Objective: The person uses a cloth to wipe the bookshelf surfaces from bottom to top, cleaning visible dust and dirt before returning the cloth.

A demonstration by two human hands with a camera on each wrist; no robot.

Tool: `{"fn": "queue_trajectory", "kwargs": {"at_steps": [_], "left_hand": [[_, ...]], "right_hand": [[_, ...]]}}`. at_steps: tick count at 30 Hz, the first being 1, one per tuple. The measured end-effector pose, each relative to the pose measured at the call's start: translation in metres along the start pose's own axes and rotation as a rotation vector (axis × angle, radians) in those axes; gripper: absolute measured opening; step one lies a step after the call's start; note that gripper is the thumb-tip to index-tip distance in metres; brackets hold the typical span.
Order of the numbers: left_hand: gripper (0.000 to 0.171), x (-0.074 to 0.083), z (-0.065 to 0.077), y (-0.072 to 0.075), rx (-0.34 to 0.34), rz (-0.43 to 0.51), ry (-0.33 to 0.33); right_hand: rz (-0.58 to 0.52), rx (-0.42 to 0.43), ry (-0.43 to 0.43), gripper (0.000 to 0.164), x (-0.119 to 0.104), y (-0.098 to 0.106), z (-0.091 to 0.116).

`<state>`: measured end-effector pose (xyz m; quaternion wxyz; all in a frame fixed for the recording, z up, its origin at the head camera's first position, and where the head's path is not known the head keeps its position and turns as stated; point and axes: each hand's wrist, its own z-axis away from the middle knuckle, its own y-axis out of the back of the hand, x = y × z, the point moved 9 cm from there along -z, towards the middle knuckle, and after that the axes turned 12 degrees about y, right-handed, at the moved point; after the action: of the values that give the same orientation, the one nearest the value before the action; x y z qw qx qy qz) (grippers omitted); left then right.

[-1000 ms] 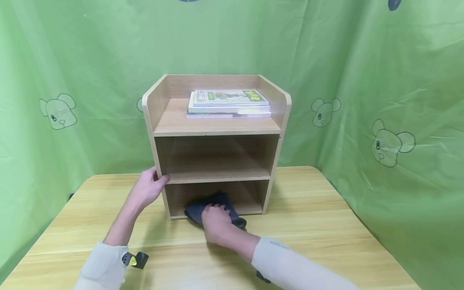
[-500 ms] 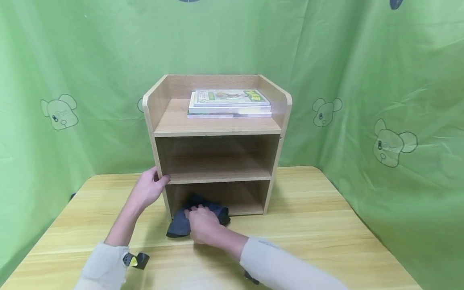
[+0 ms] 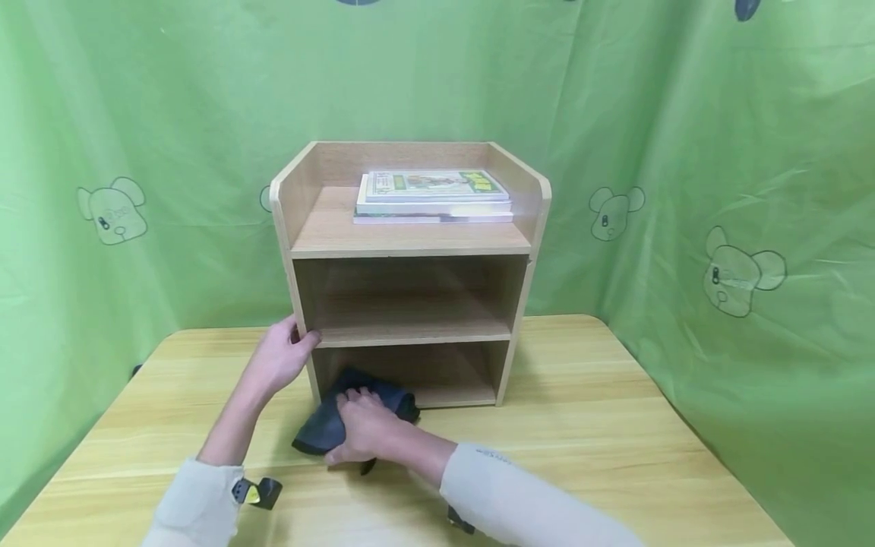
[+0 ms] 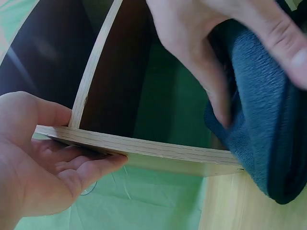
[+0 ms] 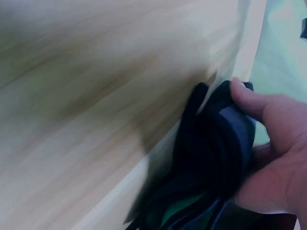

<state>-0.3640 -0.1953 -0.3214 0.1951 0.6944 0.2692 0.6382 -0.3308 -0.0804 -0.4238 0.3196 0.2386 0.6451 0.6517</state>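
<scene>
The dark blue, soft-pile cloth (image 3: 321,429) lies at the left front corner of the bottom board of a pale wood-grain, three-tier shelf unit (image 3: 410,251), partly inside the lowest compartment and partly out over the front edge, above the bare yellow wood-grain tabletop (image 3: 581,433). The right hand (image 3: 365,427) holds this cloth, fingers spread on top in the head view, thumb clamped over a fold in the right wrist view (that view is dark and blurred, so the fingertips beneath cannot be told). Over the last second the cloth and right hand have slid leftward along that front edge, from about its middle to its left end; the work, it seems, now sits at that left corner, and more of the board's right-hand stretch shows. The left hand (image 3: 280,357) has not moved: it pinches the unit's left side panel (image 4: 158,147) beside the middle shelf (image 4: 82,103), thumb at the front, fingers along the outer face, apparently steadying the unit. A stack of white-edged paper books (image 3: 437,197) lies on the top tier, nearer the right side.
</scene>
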Motion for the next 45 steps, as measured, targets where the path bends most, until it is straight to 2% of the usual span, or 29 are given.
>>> {"fn": "queue_trajectory", "kwargs": {"at_steps": [5, 9, 12, 15, 20, 24, 31, 33, 36, 42, 45], "left_hand": [[0.045, 0.0, 0.001, -0.002, -0.009, 0.0, -0.007], [0.044, 0.0, 0.001, -0.002, -0.004, 0.006, -0.011], [0.044, 0.0, 0.001, -0.002, -0.004, 0.007, -0.009], [0.044, 0.0, 0.001, -0.002, -0.008, 0.01, -0.002], [0.045, 0.001, 0.002, -0.001, -0.016, 0.014, 0.008], [0.045, 0.0, 0.003, 0.001, -0.013, 0.006, 0.01], [0.045, 0.001, 0.002, 0.001, -0.013, 0.002, 0.004], [0.045, 0.001, 0.002, 0.002, -0.01, 0.002, 0.004], [0.044, 0.002, 0.002, 0.002, -0.005, 0.003, 0.005], [0.045, 0.001, 0.001, 0.001, -0.006, 0.002, 0.01], [0.045, 0.0, 0.002, 0.0, -0.01, 0.003, 0.013]], "right_hand": [[-0.069, -0.01, -0.199, 0.118, 0.0, 0.0, 0.004], [-0.02, -0.052, -0.337, 0.127, -0.002, -0.004, 0.001], [0.013, -0.1, -0.389, 0.128, -0.003, -0.008, -0.004], [0.028, -0.122, -0.396, 0.114, -0.003, -0.01, -0.01], [0.145, -0.103, -0.363, 0.087, -0.002, -0.011, -0.023], [0.231, -0.082, -0.31, 0.08, -0.002, -0.013, -0.031], [0.243, 0.017, -0.23, 0.065, -0.004, -0.007, -0.029], [0.239, 0.04, -0.202, 0.066, -0.006, -0.006, -0.027], [0.208, 0.038, -0.188, 0.078, -0.006, -0.007, -0.024], [0.096, -0.005, -0.264, 0.096, 0.001, -0.011, -0.016], [0.087, -0.011, -0.281, 0.098, 0.0, -0.012, -0.013]]}}
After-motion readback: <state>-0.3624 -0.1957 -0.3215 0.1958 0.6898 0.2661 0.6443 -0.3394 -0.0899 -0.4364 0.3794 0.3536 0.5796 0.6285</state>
